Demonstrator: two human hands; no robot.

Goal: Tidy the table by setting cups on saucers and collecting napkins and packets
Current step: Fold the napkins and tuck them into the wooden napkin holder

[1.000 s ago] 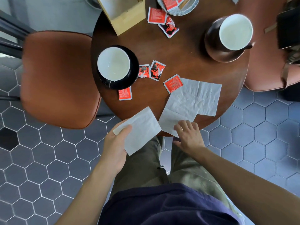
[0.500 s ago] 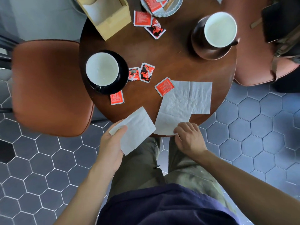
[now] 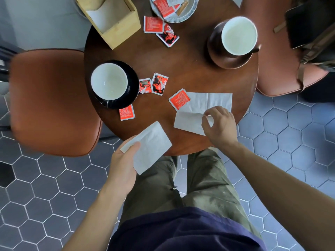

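Note:
My left hand (image 3: 123, 163) holds a folded white napkin (image 3: 150, 145) at the near edge of the round wooden table (image 3: 181, 66). My right hand (image 3: 219, 125) pinches the near part of a larger white napkin (image 3: 204, 105), which is folded over on the table. A red packet (image 3: 179, 99) lies on that napkin's left corner. A white cup (image 3: 108, 81) sits on a black saucer (image 3: 133, 87) at the left. Another white cup (image 3: 239, 35) stands on a brown saucer (image 3: 230, 61) at the right. Several red packets (image 3: 159, 84) lie loose on the table.
A wooden napkin box (image 3: 116, 20) stands at the back left. A small dish (image 3: 181, 17) with packets sits at the back. Brown chairs flank the table, one on the left (image 3: 49, 102) and one on the right (image 3: 282, 69), the latter with a dark bag (image 3: 311, 24) on it.
My right hand has moved from the table's near edge up onto the large napkin and folded its near part over. My left hand keeps the folded napkin.

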